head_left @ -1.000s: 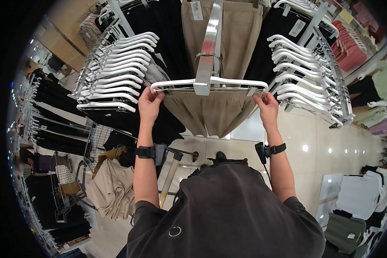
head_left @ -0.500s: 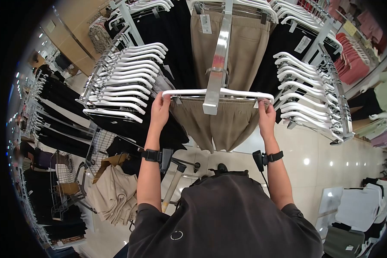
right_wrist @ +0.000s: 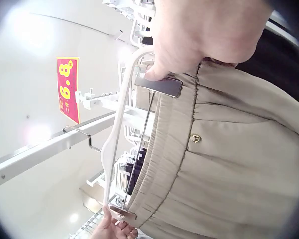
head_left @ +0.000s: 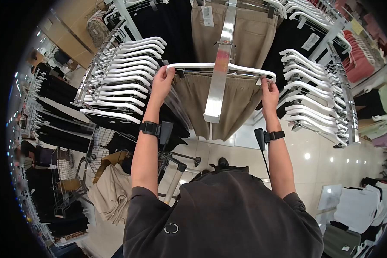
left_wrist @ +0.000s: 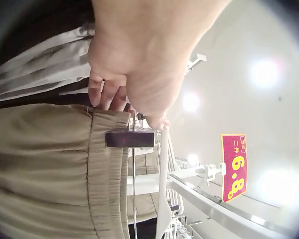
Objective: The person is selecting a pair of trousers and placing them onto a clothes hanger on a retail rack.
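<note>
Khaki elastic-waist trousers [head_left: 238, 101] hang by clips from a white hanger [head_left: 249, 69], which lies across a metal display arm [head_left: 217, 96]. My left hand [head_left: 162, 84] grips the hanger's left end, thumb and fingers around it. At the opposite end, my right hand [head_left: 270, 96] pinches the hanger's corner beside its clip. The right wrist view shows the right thumb on the dark metal clip [right_wrist: 159, 85] at the waistband. A similar clip [left_wrist: 129, 139] sits just past the left fingers in the left wrist view.
White hangers [head_left: 124, 86] with dark trousers crowd a side rail on the left; more hangers [head_left: 311, 94] line the right rail. More khaki trousers [head_left: 253, 34] hang behind. A cart with draped beige garments [head_left: 112, 193] stands at lower left. A red price sign [left_wrist: 234, 167] hangs above.
Both hands have moved the hanger and trousers farther back along the display arm, so more of the arm's front end shows. The grip stays at both hanger ends.
</note>
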Demonstrator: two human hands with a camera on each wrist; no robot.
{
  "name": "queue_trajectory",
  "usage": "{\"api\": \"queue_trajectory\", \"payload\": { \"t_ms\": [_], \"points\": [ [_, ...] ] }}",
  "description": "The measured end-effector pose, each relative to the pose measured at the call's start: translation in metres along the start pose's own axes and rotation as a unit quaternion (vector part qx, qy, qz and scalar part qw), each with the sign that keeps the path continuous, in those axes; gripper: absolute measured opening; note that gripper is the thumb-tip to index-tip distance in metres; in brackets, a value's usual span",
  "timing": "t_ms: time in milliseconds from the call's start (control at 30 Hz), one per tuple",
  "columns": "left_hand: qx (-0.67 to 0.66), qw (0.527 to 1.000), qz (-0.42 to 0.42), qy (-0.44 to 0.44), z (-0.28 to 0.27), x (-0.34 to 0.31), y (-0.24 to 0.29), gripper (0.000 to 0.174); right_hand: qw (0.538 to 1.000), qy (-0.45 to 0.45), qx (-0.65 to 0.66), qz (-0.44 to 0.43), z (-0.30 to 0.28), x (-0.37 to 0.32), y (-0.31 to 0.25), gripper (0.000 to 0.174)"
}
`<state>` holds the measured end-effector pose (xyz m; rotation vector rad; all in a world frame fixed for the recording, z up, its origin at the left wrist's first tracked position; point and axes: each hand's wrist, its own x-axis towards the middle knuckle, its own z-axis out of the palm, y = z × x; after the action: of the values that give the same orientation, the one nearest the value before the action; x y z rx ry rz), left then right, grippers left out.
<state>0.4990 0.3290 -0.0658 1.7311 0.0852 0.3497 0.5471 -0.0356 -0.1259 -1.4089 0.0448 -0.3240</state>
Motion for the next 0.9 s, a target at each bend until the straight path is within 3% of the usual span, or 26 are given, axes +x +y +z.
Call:
{"api": "queue_trajectory", "payload": {
  "t_ms": [133,333,433,467,533,600,667,733,833,900],
  "points": [
    [-0.045,0.998,-0.015,-0.044,-0.011,-0.001,0.0,0.043,1.0,0.002,-0.005,0.008,0.0,0.001,0.0,0.029],
    [-0.023,0.994,-0.032,-0.106,-0.023,0.0,-0.008,0.052,0.997,-0.02,0.056,-0.054,-0.001,0.004,-0.003,0.021],
    [0.052,0.991,0.118,0.022,-0.009,-0.01,-0.001,0.053,0.998,-0.021,0.061,-0.015,-0.009,-0.002,-0.004,0.021],
    [0.135,0.97,0.169,0.108,-0.002,-0.021,0.006,0.051,0.997,-0.017,0.074,-0.02,-0.01,-0.006,-0.009,0.019],
    [0.226,0.926,0.166,0.252,0.013,-0.055,0.011,0.04,0.997,-0.026,0.073,-0.012,-0.016,-0.009,-0.011,0.018],
    [0.246,0.943,0.198,0.1,0.039,-0.089,0.029,0.028,0.995,-0.033,0.094,-0.005,-0.016,-0.013,-0.015,0.017],
    [0.23,0.936,0.243,-0.106,0.075,-0.103,0.027,0.026,0.993,-0.041,0.11,-0.002,-0.019,-0.015,-0.013,0.017],
    [0.21,0.923,0.288,-0.146,0.117,-0.101,0.046,0.03,0.992,-0.037,0.119,0.001,-0.019,-0.016,-0.011,0.016],
    [0.241,0.884,0.382,-0.121,0.16,-0.076,0.063,0.035,0.992,-0.03,0.125,0.014,-0.022,-0.02,-0.006,0.017],
    [0.289,0.874,0.372,-0.121,0.18,-0.065,0.063,0.041,0.992,-0.021,0.121,0.03,-0.023,-0.025,-0.008,0.02]
  ]
}}
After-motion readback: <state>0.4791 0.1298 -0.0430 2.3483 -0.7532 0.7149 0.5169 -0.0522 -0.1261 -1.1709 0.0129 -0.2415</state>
